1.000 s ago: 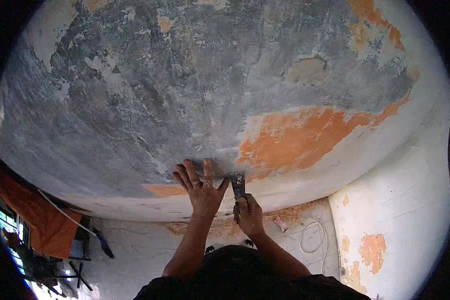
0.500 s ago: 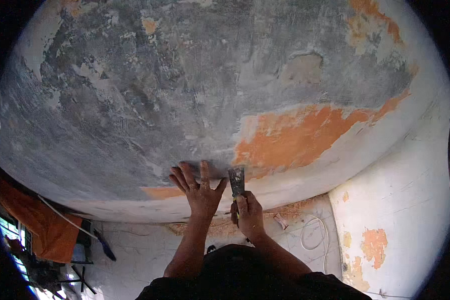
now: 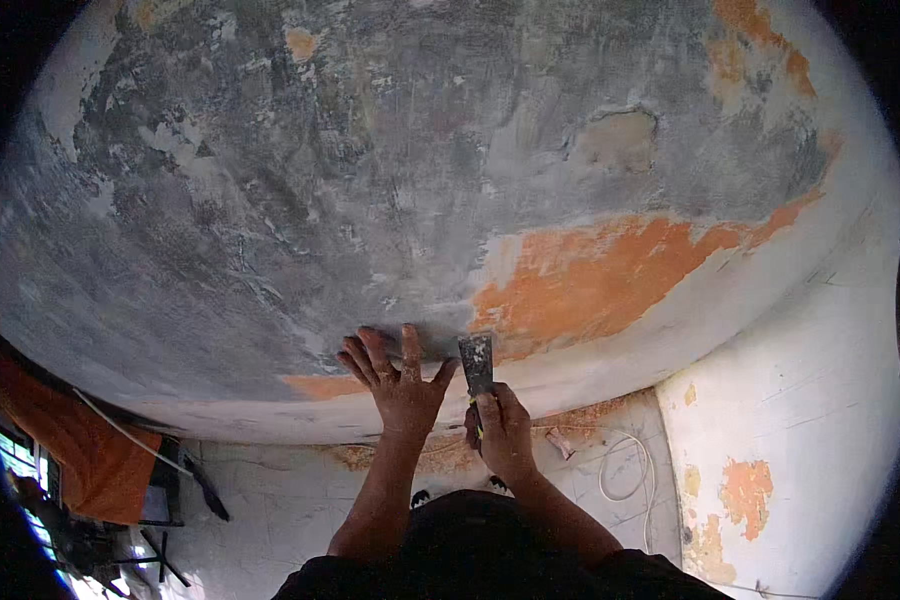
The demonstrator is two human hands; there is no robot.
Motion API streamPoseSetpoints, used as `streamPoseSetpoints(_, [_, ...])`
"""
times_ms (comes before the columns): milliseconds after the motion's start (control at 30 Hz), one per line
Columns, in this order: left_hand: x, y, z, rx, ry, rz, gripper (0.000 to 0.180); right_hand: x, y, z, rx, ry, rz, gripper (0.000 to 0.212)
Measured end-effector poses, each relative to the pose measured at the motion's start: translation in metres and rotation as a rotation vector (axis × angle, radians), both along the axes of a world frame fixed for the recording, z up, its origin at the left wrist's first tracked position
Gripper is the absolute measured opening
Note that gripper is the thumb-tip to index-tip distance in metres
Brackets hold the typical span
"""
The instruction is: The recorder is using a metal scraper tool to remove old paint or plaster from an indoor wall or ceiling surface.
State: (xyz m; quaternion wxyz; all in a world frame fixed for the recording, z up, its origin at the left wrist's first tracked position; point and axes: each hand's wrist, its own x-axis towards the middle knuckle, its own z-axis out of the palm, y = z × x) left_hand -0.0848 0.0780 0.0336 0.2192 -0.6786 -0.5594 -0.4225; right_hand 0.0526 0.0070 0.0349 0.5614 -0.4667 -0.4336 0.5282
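Head view looks up at a ceiling (image 3: 370, 200), and I see both of my hands raised against it. My left hand (image 3: 398, 385) is open, fingers spread flat on the grey plaster; I judge it is pressed there to steady me while the other hand works. My right hand (image 3: 503, 430) is closed around the handle of a scraper (image 3: 476, 362), just to the right of the left hand, almost touching its thumb. The blade points up and away from my wrist and its edge meets the ceiling where grey plaster borders an orange patch (image 3: 590, 280). Holding the blade at that border makes sense to me, since that is where the coating breaks off.

Above and left of the hands the ceiling is mottled grey with pale scraped streaks and a few small orange flecks. Right of the scraper the orange patch runs on toward a white wall (image 3: 810, 400), which carries orange spots of its own lower down. Below the hands a second wall shows a loop of white cable (image 3: 625, 470). Far left of the left hand an orange cloth (image 3: 70, 440) hangs by a bright window (image 3: 20, 470), with dark clutter under it that I cannot make out.
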Motion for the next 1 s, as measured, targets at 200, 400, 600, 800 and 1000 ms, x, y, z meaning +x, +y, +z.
streamPoseSetpoints(200, [0.000,-0.004,0.005,-0.002,-0.027,-0.013,0.099,0.000,-0.006,0.006,-0.002,-0.016,0.026,0.027])
streamPoseSetpoints(400, [-0.002,-0.003,0.000,-0.013,-0.006,-0.019,0.099,0.002,-0.006,-0.031,-0.051,-0.105,0.006,0.030])
streamPoseSetpoints(600, [0.000,-0.004,0.000,0.002,0.003,-0.018,0.099,0.000,-0.008,-0.023,-0.006,-0.113,-0.036,0.029])
streamPoseSetpoints(800, [0.000,-0.004,0.003,-0.007,-0.007,-0.023,0.100,0.000,-0.003,-0.004,-0.023,-0.165,0.002,0.026])
streamPoseSetpoints(1000, [0.001,-0.002,0.000,0.019,-0.011,-0.033,0.099,0.002,-0.009,0.004,-0.090,-0.066,0.031,0.027])
